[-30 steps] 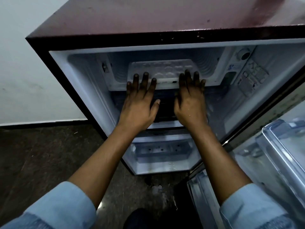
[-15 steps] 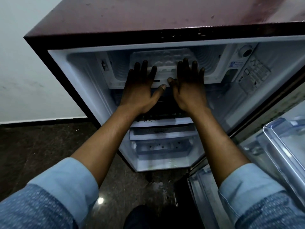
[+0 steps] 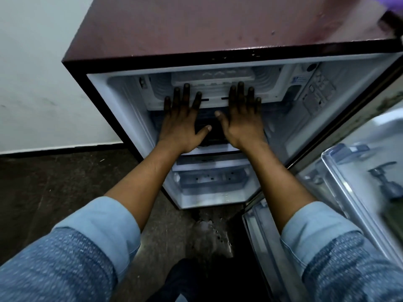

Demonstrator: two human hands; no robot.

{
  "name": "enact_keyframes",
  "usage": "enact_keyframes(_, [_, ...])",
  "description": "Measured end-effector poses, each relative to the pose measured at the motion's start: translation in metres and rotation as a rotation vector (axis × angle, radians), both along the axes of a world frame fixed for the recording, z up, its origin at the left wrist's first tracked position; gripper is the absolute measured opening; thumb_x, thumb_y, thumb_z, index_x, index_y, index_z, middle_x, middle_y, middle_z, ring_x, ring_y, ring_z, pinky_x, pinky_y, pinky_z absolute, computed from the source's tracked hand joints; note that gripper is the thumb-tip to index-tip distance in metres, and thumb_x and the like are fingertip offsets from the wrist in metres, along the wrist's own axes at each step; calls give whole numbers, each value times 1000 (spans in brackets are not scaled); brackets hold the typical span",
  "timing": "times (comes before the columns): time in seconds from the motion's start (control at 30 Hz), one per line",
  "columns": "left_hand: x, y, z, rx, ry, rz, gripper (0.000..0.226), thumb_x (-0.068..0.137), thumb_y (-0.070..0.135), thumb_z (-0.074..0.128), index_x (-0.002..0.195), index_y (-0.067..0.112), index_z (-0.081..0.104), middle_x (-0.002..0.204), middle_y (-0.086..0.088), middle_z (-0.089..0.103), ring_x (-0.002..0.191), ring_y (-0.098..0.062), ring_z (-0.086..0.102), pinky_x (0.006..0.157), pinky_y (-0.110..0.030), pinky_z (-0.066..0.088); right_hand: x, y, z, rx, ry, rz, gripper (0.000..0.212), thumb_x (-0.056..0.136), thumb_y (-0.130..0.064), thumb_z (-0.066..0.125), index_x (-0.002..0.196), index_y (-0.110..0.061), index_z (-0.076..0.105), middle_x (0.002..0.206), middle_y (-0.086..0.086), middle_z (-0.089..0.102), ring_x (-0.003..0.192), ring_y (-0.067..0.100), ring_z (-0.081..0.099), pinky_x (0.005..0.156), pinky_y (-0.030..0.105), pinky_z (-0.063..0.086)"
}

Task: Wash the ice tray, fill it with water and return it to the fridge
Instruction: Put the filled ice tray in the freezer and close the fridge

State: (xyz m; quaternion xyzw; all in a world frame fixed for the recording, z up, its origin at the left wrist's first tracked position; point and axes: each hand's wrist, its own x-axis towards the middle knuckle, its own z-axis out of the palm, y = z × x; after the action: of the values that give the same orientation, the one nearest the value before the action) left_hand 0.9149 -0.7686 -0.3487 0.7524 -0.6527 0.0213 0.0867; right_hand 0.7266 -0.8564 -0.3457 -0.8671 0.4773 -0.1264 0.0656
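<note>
Ice tray (image 3: pixel 212 77): it is deeper in the fridge (image 3: pixel 218 25) than a second ago, so the return step looks nearly finished. Nearest the camera, two blue sleeves (image 3: pixel 91 247) stretch forward. The bare forearms run into the open cabinet, whose door (image 3: pixel 349 192) stands wide on the right.

Beyond them the left grip (image 3: pixel 182 120) and right grip (image 3: pixel 242 120) lie flat, palms down, side by side but apart. All fingers are straight and spread, so both are released and curled round nothing. A second ago these fingertips (image 3: pixel 186 88) lay on the tray's front, which then jutted out; the arms have since pushed farther in. Now the fingertips rest on a white lip at the mouth of the freezer compartment (image 3: pixel 272 83). I cannot tell whether that lip belongs to the tray or the compartment.

Farthest back, the tray sits level inside that compartment. By my judgement, what remains is drawing the grips out and shutting the door.
</note>
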Motion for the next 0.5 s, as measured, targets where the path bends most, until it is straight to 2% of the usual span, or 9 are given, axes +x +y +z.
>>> enact_keyframes(0.17, [-7, 15, 19, 203, 14, 22, 108, 93, 78, 43, 166, 27, -19, 173, -9, -28, 160, -35, -23, 129, -60, -9, -13, 25, 6, 90, 110, -3, 88, 101, -71, 11, 168, -15, -3, 175, 10, -8, 161, 35, -7, 129, 51, -7])
enact_keyframes(0.3, [-14, 37, 37, 336, 29, 13, 100, 94, 80, 38, 168, 29, -7, 175, -10, -19, 161, -38, -16, 127, -65, -3, -25, 52, 22, 171, 159, -20, 94, 100, -72, 9, 167, -6, 4, 175, 16, 1, 161, 34, 1, 129, 50, -7])
enact_keyframes(0.4, [-22, 60, 48, 405, -34, -26, 98, 94, 83, 29, 167, 34, -13, 176, -10, -12, 161, -38, -14, 125, -68, -9, -35, 79, 31, 199, 167, -20, 91, 104, -70, 16, 166, -7, -2, 175, 14, -6, 161, 31, -8, 127, 46, -14])
enact_keyframes(0.5, [-31, 88, 60, 418, -35, -62, 94, 95, 82, 25, 165, 37, -19, 175, -8, -21, 160, -36, -22, 124, -67, -13, -45, 109, 50, 256, 118, -34, 90, 104, -71, 16, 166, -10, -5, 174, 10, -12, 161, 27, -15, 127, 43, -15])
